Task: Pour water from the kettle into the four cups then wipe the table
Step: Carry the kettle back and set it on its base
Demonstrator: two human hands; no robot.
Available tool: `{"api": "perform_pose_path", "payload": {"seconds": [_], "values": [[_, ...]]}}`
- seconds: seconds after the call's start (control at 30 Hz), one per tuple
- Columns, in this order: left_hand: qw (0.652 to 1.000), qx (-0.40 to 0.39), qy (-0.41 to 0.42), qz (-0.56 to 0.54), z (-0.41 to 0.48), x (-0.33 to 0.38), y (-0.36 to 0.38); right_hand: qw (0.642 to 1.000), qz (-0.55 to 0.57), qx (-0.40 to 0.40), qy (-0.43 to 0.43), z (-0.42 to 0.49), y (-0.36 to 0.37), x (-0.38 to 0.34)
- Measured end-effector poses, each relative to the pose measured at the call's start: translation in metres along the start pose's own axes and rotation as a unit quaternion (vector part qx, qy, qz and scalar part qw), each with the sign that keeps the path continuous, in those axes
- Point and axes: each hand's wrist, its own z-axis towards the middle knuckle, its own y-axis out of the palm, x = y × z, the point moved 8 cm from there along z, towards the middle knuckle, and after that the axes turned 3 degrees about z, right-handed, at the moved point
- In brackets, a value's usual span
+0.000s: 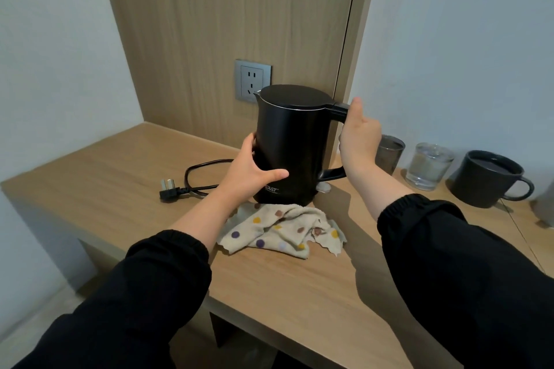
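A black electric kettle stands upright near the wall on the wooden table, lid closed. My right hand grips its handle. My left hand wraps round the lower left of its body. A cream cloth with coloured dots lies crumpled just in front of the kettle. To the right stand a smoky glass cup, partly behind my right hand, a clear glass with water and a dark grey mug. A further grey object is cut off at the right edge.
The kettle's black cord and plug lie unplugged on the table to the left. A wall socket sits on the wooden panel behind the kettle. The table's front edge runs diagonally below my arms, with an open gap beneath.
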Motion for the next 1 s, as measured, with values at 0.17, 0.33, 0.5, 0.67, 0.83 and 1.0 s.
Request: {"api": "perform_pose_path", "payload": {"seconds": [0.17,0.33,0.5,0.67,0.83,1.0], "values": [[1.0,0.023,0.001,-0.017,0.007,0.0,0.004,0.999,-0.016,-0.031,0.013,0.018,0.009,0.007],[1.0,0.018,0.006,-0.009,-0.001,0.004,0.009,0.99,-0.117,-0.077,0.027,0.021,0.006,0.003],[0.972,-0.01,0.037,0.23,-0.048,-0.005,-0.008,0.96,-0.15,-0.013,-0.238,-0.046,-0.028,-0.03],[0.918,-0.122,0.105,0.363,-0.1,-0.029,0.011,0.79,-0.365,-0.449,-0.2,-0.133,0.027,0.053],[0.894,-0.171,0.147,0.386,-0.1,-0.005,0.064,0.742,-0.434,-0.481,-0.169,-0.134,-0.017,0.061],[0.88,-0.25,0.174,0.366,-0.095,0.025,0.143,0.762,-0.515,-0.388,-0.063,-0.082,-0.114,0.079]]}}
